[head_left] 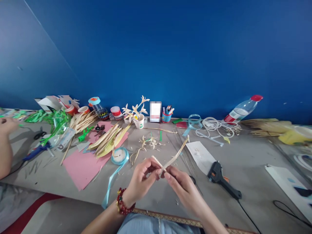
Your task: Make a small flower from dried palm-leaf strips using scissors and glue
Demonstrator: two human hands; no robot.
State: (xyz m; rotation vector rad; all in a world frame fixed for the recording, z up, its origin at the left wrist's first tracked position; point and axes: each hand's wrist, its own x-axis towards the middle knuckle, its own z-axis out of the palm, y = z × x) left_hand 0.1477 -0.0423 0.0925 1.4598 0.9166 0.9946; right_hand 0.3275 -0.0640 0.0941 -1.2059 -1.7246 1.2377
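Two bare hands met above the gray table (246, 148), both pinching a pale dried strip (175, 156) whose long tail ran up toward one o'clock. The left hand (143, 177) had its thumb and curled fingers closed around the strip's lower end, with a short pale piece (156, 160) pointing toward eleven o'clock; whether that piece and the strip were joined could not be told. The right hand (180, 182) gripped narrowly, thumb against fingers, just beside the left. A red beaded bracelet (123, 202) circled the left wrist. Taking the hands as the dial's center, loose pale petals (149, 142) lay at eleven o'clock, and farther along that line a paper cup (139, 122) held pale flowers (136, 111). At ten o'clock sat a blue ribbon roll (119, 155), with a bundle of dried husks (107, 142) beyond it; pink paper (81, 170) spread at nine. White paper (200, 156) lay at two, a black glue gun (223, 179) at three, and a tilted red-capped bottle (243, 109) far off near two. Another person's hand (9, 126) showed between nine and ten, its grip impossible to tell.
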